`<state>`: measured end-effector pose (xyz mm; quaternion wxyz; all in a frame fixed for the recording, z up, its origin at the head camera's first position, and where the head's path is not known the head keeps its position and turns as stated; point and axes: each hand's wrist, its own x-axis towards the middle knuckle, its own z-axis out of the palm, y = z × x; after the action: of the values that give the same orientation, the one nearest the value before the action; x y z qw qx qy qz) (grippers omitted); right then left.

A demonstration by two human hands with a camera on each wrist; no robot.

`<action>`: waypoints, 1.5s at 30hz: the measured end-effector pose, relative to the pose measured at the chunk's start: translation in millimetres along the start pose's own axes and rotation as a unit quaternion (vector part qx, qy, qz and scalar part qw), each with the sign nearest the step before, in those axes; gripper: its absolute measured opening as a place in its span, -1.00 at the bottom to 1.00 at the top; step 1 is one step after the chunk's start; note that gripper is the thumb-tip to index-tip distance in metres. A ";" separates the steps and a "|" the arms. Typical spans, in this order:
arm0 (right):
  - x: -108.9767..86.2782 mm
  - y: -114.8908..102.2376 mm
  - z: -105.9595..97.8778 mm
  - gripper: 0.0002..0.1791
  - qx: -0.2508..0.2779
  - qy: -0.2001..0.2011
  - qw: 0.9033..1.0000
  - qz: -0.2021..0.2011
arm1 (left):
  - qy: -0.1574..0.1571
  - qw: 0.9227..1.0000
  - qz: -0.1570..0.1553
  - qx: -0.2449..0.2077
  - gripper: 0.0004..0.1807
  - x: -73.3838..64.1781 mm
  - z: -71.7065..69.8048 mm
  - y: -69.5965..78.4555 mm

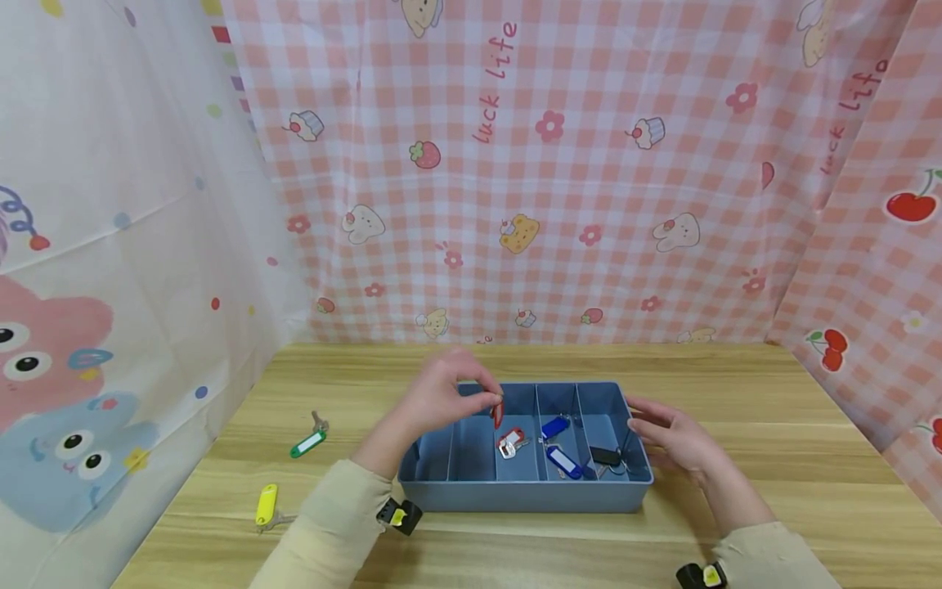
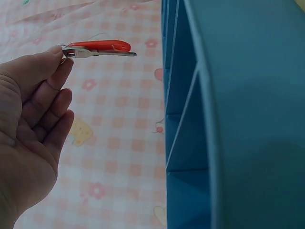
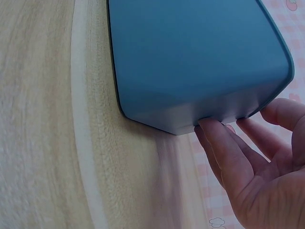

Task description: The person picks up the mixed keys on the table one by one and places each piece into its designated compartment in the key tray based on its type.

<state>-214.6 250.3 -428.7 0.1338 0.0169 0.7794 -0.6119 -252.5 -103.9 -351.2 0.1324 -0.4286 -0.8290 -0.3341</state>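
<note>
My left hand pinches a key with a red tag by its ring end, between thumb and index finger. Tag and key hang over the middle compartment of a blue-grey divided box. Inside that compartment lies another red-tagged key. One compartment to the right holds two blue tags with keys, and the right-end one has a black-tagged key. Against the box's right end wall, my right hand rests its extended fingertips, with the thumb near the rim.
On the wooden table, left of the box, lie a green-tagged key and a yellow-tagged key. A pink checked cloth hangs behind the table, and a white patterned cloth on the left.
</note>
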 end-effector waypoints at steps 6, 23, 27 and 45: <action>-0.5 -0.8 0.5 -0.33 0.002 -0.001 1.000 0.003 | -0.010 0.999 0.037 -0.004 -0.95 0.6 8.7 -2.7; -1.1 1.2 0.4 -0.34 0.003 -0.006 1.000 -0.019 | -0.082 0.996 0.018 -0.021 -0.95 2.0 19.8 1.1; -0.7 1.7 0.3 -0.34 0.005 -0.005 1.000 -0.019 | -0.094 0.995 0.020 -0.022 -0.96 2.8 22.0 0.2; -0.3 1.0 0.5 -0.35 0.003 0.001 1.000 -0.005 | -0.128 0.991 0.038 -0.002 -0.96 8.1 31.5 -1.5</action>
<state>-214.0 250.1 -429.7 0.1303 0.0141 0.7779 -0.6145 -256.5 -78.4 -371.1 0.0370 -0.4989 -0.8217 -0.2730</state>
